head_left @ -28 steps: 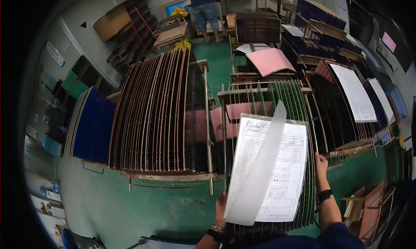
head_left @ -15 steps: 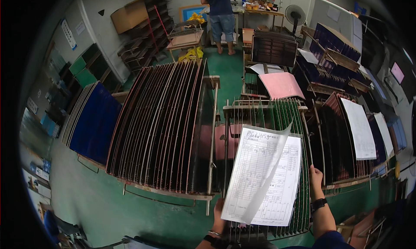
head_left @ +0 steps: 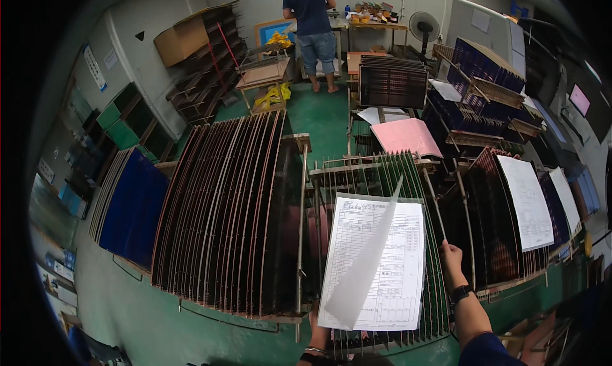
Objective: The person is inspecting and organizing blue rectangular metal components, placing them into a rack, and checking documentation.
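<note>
A white printed paper form (head_left: 389, 283) in a clear sleeve lies tilted over a rack of upright green boards (head_left: 414, 175). A loose translucent sheet (head_left: 366, 264) curls up diagonally across it. My left hand (head_left: 317, 338) grips the form's lower left corner from beneath and is mostly hidden. Fingers closed, my right hand (head_left: 451, 259) pinches the sleeve's right edge beside a metal rack rod; a dark watch sits on that wrist.
A large rack of dark copper-edged panels (head_left: 223, 213) stands to the left, with blue panels (head_left: 131, 203) beyond it. On the right are dark racks with white sheets (head_left: 526, 200) and a pink sheet (head_left: 405, 136). A person (head_left: 312, 28) stands at a bench far back, near a fan (head_left: 422, 27).
The view has shifted, so more of the room's far end shows. The form stays held over the green boards by both hands, and the loose sheet still curls up.
</note>
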